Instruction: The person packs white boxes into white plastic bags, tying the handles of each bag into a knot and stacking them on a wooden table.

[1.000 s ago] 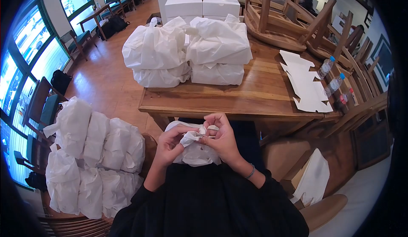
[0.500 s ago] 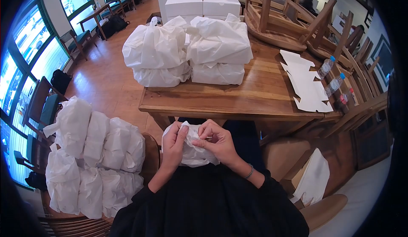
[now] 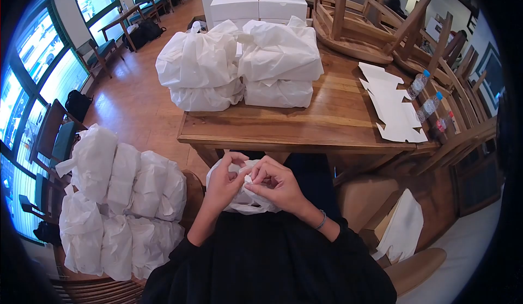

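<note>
A white plastic bag [image 3: 242, 199] rests in my lap, bunched around contents I cannot see. Over its top, my right hand [image 3: 277, 184] pinches a small twist of the bag between thumb and fingers. My left hand [image 3: 224, 181] meets it from the other side, fingers bent and thumb reaching to the same gathered plastic. The fingertips of both hands nearly touch, and they partly hide the twist. On the wooden table ahead, more wrapped white bags [image 3: 199, 58] are stacked two high in two columns.
Several similar bags [image 3: 117, 238] are piled at my left. White boxes [image 3: 283, 7] stand behind the table stack. A flat cardboard piece [image 3: 389, 102] and water bottles [image 3: 430, 107] lie or stand on the table's right, near upturned stools [image 3: 354, 47]. An open carton [image 3: 389, 230] sits at my right.
My left hand has shifted slightly right and its thumb now points toward the right hand's fingertips, where it was upright holding a bag end. The right hand stays at the twist.
</note>
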{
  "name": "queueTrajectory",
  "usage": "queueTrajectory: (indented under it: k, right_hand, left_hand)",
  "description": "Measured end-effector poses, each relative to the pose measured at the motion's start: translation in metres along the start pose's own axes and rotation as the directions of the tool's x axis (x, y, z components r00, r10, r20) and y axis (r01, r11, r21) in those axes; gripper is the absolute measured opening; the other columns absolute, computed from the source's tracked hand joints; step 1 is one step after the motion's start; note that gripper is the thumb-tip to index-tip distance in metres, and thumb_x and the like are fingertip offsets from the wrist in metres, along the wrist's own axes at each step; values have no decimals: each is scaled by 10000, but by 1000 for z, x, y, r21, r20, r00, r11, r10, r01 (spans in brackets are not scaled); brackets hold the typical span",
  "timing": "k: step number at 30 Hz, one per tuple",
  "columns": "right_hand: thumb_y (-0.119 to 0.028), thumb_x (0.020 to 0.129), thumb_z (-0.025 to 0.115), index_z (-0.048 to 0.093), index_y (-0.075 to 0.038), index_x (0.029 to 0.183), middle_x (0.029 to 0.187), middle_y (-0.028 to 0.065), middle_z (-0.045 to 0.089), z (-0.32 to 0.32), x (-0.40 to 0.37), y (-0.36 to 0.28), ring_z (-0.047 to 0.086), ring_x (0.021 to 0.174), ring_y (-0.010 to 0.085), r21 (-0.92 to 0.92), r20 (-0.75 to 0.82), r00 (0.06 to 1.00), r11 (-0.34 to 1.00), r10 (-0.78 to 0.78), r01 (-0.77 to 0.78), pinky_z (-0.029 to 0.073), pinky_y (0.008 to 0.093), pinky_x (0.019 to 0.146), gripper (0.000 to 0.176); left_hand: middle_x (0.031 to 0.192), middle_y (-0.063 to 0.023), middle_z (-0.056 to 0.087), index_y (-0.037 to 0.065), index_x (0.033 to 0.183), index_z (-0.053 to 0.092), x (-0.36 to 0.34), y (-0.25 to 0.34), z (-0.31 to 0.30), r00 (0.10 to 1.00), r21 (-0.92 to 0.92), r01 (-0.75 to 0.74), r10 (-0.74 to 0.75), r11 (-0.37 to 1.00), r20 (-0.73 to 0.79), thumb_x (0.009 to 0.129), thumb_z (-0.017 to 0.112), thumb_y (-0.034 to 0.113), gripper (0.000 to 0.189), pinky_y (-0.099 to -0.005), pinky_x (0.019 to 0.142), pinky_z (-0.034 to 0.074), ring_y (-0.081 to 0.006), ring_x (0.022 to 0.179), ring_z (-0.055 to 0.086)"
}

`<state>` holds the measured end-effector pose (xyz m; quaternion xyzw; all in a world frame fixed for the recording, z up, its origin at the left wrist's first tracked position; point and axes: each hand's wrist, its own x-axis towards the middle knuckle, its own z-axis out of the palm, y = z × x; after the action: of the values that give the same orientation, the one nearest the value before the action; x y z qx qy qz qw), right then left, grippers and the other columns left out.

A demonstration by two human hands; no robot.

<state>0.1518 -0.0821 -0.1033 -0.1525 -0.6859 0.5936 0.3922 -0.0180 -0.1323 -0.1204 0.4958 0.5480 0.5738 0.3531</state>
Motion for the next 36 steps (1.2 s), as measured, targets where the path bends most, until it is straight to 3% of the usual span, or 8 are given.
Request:
queueTrajectory:
  k: [3, 6, 9, 12, 18, 27, 33, 36]
  right_hand:
    - [-9, 882, 753, 586, -4, 868, 1010, 33, 540, 1, 0, 0, 563, 929, 88, 4, -8, 1000, 1000, 5, -5, 501, 234, 809, 167]
    - [-20, 893, 745, 585, 0, 873, 996, 35, 546, -1, 1, -2, 568, 922, 92, 4, -44, 999, 1000, 22, -22, 499, 237, 817, 163]
    - [-35, 911, 731, 575, 0, 883, 985, 34, 548, -2, 2, -3, 563, 902, 87, 51, -90, 996, 999, 16, -11, 493, 235, 805, 162]
    - [-41, 931, 710, 555, -6, 934, 983, 30, 546, -2, 2, 3, 551, 896, 76, 77, -99, 995, 997, 21, -14, 491, 234, 796, 159]
    - [-66, 959, 686, 514, -14, 1016, 972, 14, 533, -3, 3, 11, 527, 911, 58, 108, -124, 988, 991, 90, -76, 492, 240, 808, 188]
    - [-108, 965, 697, 496, -43, 938, 990, 19, 565, -6, 3, 17, 540, 921, 62, 187, -155, 974, 973, 167, -137, 491, 251, 827, 213]
    - [-88, 953, 705, 489, -50, 916, 1002, 34, 583, -9, 1, 26, 558, 917, 73, 174, -229, 961, 978, 154, -115, 485, 256, 839, 222]
    - [-80, 950, 706, 492, -50, 917, 1002, 36, 585, -11, 1, 26, 558, 914, 74, 176, -256, 952, 977, 165, -122, 485, 256, 832, 218]
  left_hand:
    - [987, -56, 614, 7, 1050, 631, 4, -3, -19, 972, 95, -143, 122, 985, 203, 935, 650, 39, 121, -261, 698, 489, -106, 837, 573]
    - [1088, -65, 625, -4, 1078, 630, 2, -12, -35, 893, 70, 2, -33, 998, 449, 916, 676, 39, 173, -280, 775, 507, -106, 875, 594]
    - [1079, -56, 633, -21, 1074, 627, -4, 8, -36, 866, -142, 16, 57, 990, 497, 901, 697, 38, 196, -276, 851, 486, -114, 919, 603]
    - [1074, -52, 626, -11, 1077, 608, -10, 5, -33, 895, -65, 11, 20, 998, 446, 894, 715, 43, 218, -280, 912, 464, -122, 987, 600]
    - [1078, -56, 583, 29, 1124, 501, -16, -10, -25, 968, -356, 43, 49, 934, 247, 912, 704, 23, 293, -283, 945, 452, -132, 1053, 587]
    - [1059, -52, 578, 34, 1102, 498, -17, -11, -17, 970, -381, 65, 31, 922, 241, 945, 673, 48, 236, -274, 919, 458, -128, 1026, 583]
    - [1026, -88, 603, 11, 1077, 544, -12, 13, -13, 951, 182, -181, 124, 967, 285, 882, 737, 84, 285, -313, 908, 487, -189, 1007, 624]
    - [1008, -108, 646, -3, 1066, 604, -12, 10, -13, 967, 227, -180, 130, 957, 217, 852, 747, 76, 270, -321, 889, 506, -209, 979, 655]
